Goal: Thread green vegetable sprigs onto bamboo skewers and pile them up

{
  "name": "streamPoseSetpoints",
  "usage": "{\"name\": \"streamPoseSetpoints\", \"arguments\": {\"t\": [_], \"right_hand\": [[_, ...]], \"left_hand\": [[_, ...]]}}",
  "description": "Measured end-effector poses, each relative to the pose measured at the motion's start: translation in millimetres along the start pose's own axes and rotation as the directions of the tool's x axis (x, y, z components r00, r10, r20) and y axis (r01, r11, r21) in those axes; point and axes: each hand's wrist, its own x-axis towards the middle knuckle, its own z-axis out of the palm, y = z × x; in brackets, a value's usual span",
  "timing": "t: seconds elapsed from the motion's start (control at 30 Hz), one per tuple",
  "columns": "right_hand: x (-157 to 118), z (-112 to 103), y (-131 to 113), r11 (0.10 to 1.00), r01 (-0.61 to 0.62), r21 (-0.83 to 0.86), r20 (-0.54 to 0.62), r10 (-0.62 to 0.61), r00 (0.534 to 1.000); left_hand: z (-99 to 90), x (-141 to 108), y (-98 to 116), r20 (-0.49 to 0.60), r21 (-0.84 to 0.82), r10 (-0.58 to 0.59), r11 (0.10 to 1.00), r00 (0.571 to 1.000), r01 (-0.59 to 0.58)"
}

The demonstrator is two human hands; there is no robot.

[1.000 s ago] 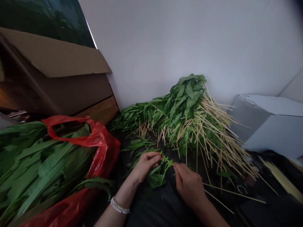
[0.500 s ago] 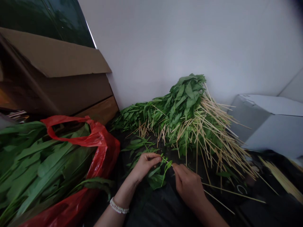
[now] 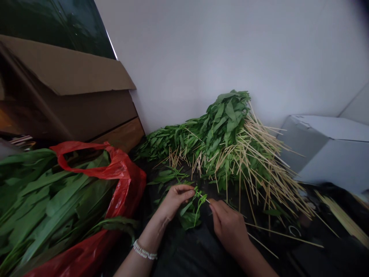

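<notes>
My left hand (image 3: 177, 200), with a beaded bracelet (image 3: 144, 251) at the wrist, pinches the stems of some leafy greens (image 3: 190, 216) between thumb and fingers. The leaves hang down below its fingertips. My right hand (image 3: 229, 221) is closed round a thin wooden skewer (image 3: 205, 199); its tip end runs left into the green stems, and its other end sticks out behind the hand. Just beyond my hands lies a big heap of skewered greens (image 3: 230, 119), with many bare skewer ends (image 3: 259, 154) fanning out to the right.
On the left stands a red plastic bag (image 3: 125, 173) full of long leaves (image 3: 57, 200), with a cardboard box (image 3: 86, 111) behind it. A white box (image 3: 340, 142) is at the right, near a bundle of skewers (image 3: 343, 215). Loose greens (image 3: 165, 177) lie on the black covering (image 3: 178, 254).
The stems have slid slightly left along the skewer, away from my right fingers, so a bit more bare skewer shows between the hands. Both hands keep their grip.
</notes>
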Motion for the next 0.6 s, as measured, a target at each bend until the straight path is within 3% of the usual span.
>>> {"name": "streamPoseSetpoints", "arguments": {"t": [0.6], "right_hand": [[-6.5,4.4,0.8,0.999,-0.038,0.022,0.068,0.037,0.997]], "left_hand": [[1.8,-0.3,-5.4,0.076,0.137,-0.046,0.990,0.996,0.035]]}}
